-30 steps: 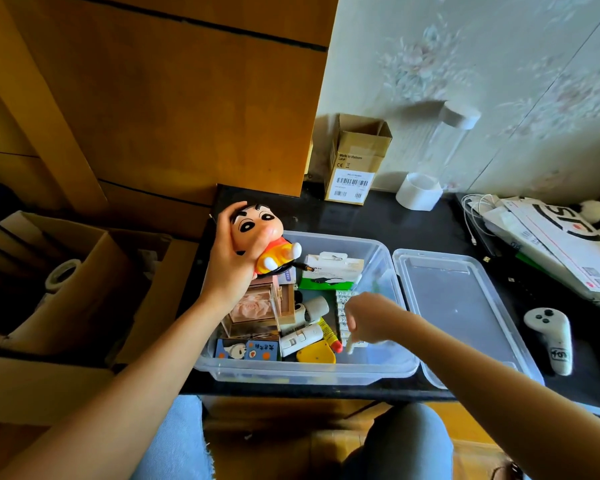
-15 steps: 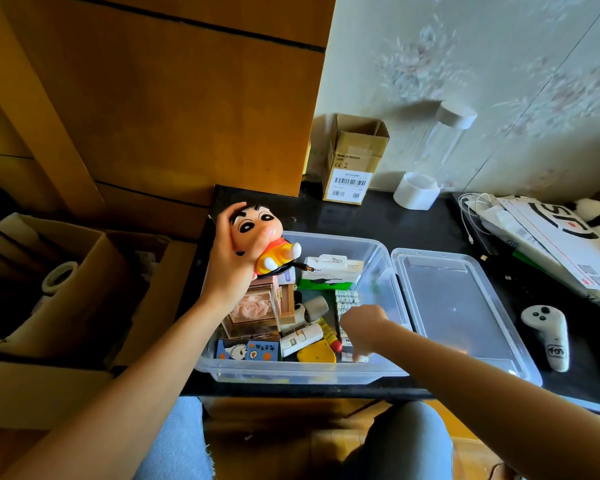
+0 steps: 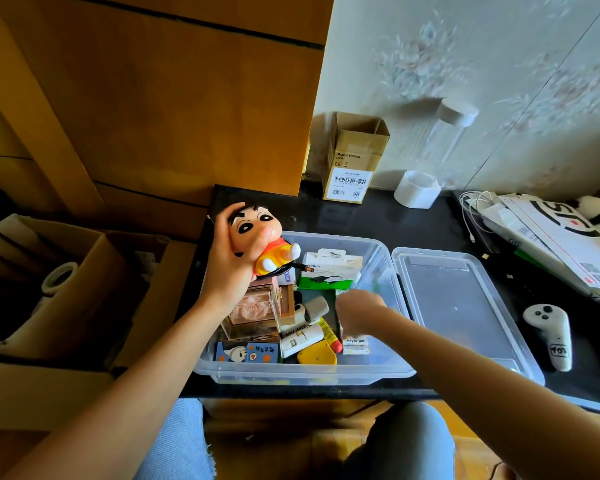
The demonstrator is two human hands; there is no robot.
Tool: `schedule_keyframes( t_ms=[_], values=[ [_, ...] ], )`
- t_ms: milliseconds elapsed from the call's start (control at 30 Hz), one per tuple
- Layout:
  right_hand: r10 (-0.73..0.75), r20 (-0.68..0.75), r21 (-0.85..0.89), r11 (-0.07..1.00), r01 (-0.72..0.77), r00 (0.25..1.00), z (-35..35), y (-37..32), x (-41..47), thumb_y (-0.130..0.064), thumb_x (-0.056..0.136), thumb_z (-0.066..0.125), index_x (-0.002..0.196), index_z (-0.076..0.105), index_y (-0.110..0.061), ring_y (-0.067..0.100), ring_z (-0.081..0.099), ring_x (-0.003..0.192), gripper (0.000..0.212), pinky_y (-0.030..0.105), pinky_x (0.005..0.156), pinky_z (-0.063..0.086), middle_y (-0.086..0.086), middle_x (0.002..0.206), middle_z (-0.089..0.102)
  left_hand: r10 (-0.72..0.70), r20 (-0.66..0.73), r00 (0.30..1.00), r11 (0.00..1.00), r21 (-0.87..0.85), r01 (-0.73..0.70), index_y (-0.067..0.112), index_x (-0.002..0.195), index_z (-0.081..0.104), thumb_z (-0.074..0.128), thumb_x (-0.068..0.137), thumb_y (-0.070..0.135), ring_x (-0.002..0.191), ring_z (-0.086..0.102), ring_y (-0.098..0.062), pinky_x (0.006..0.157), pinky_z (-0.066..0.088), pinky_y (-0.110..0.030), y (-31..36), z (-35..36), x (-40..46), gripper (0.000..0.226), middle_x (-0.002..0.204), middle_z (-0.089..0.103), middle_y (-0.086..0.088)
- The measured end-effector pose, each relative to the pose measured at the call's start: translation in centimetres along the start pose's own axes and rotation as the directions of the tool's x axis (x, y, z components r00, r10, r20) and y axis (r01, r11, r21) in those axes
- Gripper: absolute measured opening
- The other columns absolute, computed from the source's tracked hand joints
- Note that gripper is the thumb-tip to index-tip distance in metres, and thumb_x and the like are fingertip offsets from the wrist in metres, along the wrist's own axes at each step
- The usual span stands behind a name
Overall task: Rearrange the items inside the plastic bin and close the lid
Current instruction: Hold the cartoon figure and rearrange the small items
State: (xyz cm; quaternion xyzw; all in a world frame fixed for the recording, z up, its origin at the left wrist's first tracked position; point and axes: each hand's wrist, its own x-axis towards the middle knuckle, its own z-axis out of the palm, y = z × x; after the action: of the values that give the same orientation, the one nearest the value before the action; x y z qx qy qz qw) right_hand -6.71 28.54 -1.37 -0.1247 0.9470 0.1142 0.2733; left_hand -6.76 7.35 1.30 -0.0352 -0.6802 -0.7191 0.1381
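A clear plastic bin (image 3: 309, 374) stands on the black desk, full of small items. Its clear lid (image 3: 465, 306) lies flat beside it on the right. My left hand (image 3: 226, 271) grips a cartoon boy figure (image 3: 260, 244) in an orange shirt, held above the bin's back left corner. My right hand (image 3: 359, 311) reaches down into the bin's right side, blurred, its curled fingers on a white Heybright pack (image 3: 355, 344). Inside the bin are also a white and green Belkin box (image 3: 329, 268), a clear rose box (image 3: 253, 313) and a yellow piece (image 3: 317, 355).
A white game controller (image 3: 549, 337) lies right of the lid. Papers and cables (image 3: 551, 237) pile at the desk's right. A small cardboard box (image 3: 355, 161) and a white roll (image 3: 416, 188) stand by the wall. An open carton (image 3: 49, 289) sits on the left.
My right hand has moved from the bin's front right edge further in, toward the back, over the white pack. My left hand keeps the figure in the same spot.
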Motion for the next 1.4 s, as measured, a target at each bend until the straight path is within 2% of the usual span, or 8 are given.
schedule_keyframes(
  t_ms=[167, 267, 333, 500, 567, 767, 1100, 1400],
  values=[
    [0.060, -0.253, 0.394, 0.918, 0.046, 0.966, -1.5, -1.8, 2.1, -0.018, 0.093, 0.045, 0.101, 0.067, -0.013, 0.022, 0.060, 0.075, 0.023, 0.025, 0.053, 0.045, 0.003, 0.092, 0.065, -0.006, -0.003, 1.000, 1.000, -0.018, 0.006, 0.026, 0.128, 0.041, 0.064, 0.079, 0.037, 0.099, 0.060, 0.004, 0.067, 0.050, -0.011, 0.1, 0.1, -0.1, 0.055, 0.117, 0.054, 0.011],
    [0.147, -0.270, 0.462, 0.887, -0.006, 0.952, -1.5, -3.1, 3.7, -0.016, 0.094, 0.047, 0.099, 0.063, -0.013, 0.022, 0.054, 0.072, 0.017, 0.023, 0.046, 0.036, 0.005, 0.086, 0.060, -0.010, -0.010, 1.000, 1.000, -0.025, 0.010, 0.028, 0.126, 0.043, 0.066, 0.078, 0.036, 0.098, 0.061, 0.002, 0.068, 0.050, -0.011, 0.1, 0.0, -0.1, 0.054, 0.117, 0.055, 0.009],
    [0.204, -0.260, 0.492, 0.869, -0.053, 0.944, -1.7, -3.9, 4.7, -0.015, 0.093, 0.047, 0.094, 0.060, -0.013, 0.023, 0.057, 0.076, 0.014, 0.026, 0.053, 0.041, 0.006, 0.088, 0.063, -0.013, -0.009, 1.000, 1.000, -0.024, 0.013, 0.029, 0.126, 0.043, 0.066, 0.078, 0.036, 0.098, 0.062, 0.001, 0.067, 0.050, -0.012, 0.0, 0.0, 0.0, 0.053, 0.117, 0.056, 0.008],
    [0.159, -0.254, 0.303, 0.950, -0.078, 0.954, -1.4, -5.0, 5.8, -0.011, 0.092, 0.047, 0.086, 0.058, -0.016, 0.022, 0.057, 0.082, 0.013, 0.028, 0.064, 0.042, 0.004, 0.092, 0.061, -0.025, -0.005, 1.000, 0.999, -0.023, 0.025, 0.030, 0.126, 0.043, 0.066, 0.078, 0.035, 0.099, 0.062, -0.002, 0.068, 0.051, -0.015, 0.0, -0.1, 0.2, 0.054, 0.118, 0.055, 0.007],
    [0.087, -0.223, 0.223, 0.974, -0.036, 0.971, -1.4, -4.8, 5.9, -0.011, 0.092, 0.047, 0.104, 0.058, -0.015, 0.024, 0.059, 0.090, 0.018, 0.028, 0.066, 0.042, 0.004, 0.098, 0.062, -0.030, -0.004, 1.000, 0.999, -0.024, 0.030, 0.029, 0.128, 0.043, 0.066, 0.078, 0.036, 0.100, 0.062, -0.002, 0.068, 0.051, -0.014, 0.0, -0.1, 0.2, 0.055, 0.120, 0.055, 0.005],
    [0.050, -0.140, 0.233, 0.972, -0.017, 0.989, -1.6, -4.6, 7.0, -0.013, 0.090, 0.049, 0.116, 0.055, -0.017, 0.020, 0.050, 0.079, 0.027, 0.029, 0.065, 0.041, 0.002, 0.094, 0.058, -0.045, -0.007, 0.999, 0.999, -0.020, 0.045, 0.028, 0.129, 0.042, 0.067, 0.079, 0.037, 0.102, 0.062, -0.004, 0.068, 0.053, -0.017, 0.1, -0.1, 0.1, 0.057, 0.120, 0.055, 0.005],
    [-0.136, 0.095, 0.233, 0.966, 0.111, 0.986, -2.2, -4.2, 8.4, -0.014, 0.093, 0.044, 0.123, 0.054, -0.006, 0.029, 0.056, 0.105, 0.032, 0.036, 0.090, 0.045, 0.016, 0.118, 0.059, -0.042, -0.001, 0.999, 0.999, 0.009, 0.042, 0.026, 0.128, 0.041, 0.065, 0.079, 0.032, 0.100, 0.061, -0.003, 0.071, 0.052, -0.017, 0.6, -0.1, 0.0, 0.055, 0.119, 0.054, 0.004],
    [-0.111, -0.033, 0.315, 0.942, 0.116, 0.993, -1.4, -3.5, 7.9, -0.023, 0.094, 0.041, 0.114, 0.058, -0.011, 0.019, 0.050, 0.075, 0.029, 0.022, 0.051, 0.034, 0.012, 0.099, 0.064, -0.044, -0.002, 0.999, 0.999, 0.012, 0.044, 0.025, 0.127, 0.042, 0.066, 0.076, 0.032, 0.101, 0.061, -0.007, 0.070, 0.051, -0.016, 0.9, -0.1, 0.2, 0.056, 0.120, 0.054, 0.002]
  ],
)
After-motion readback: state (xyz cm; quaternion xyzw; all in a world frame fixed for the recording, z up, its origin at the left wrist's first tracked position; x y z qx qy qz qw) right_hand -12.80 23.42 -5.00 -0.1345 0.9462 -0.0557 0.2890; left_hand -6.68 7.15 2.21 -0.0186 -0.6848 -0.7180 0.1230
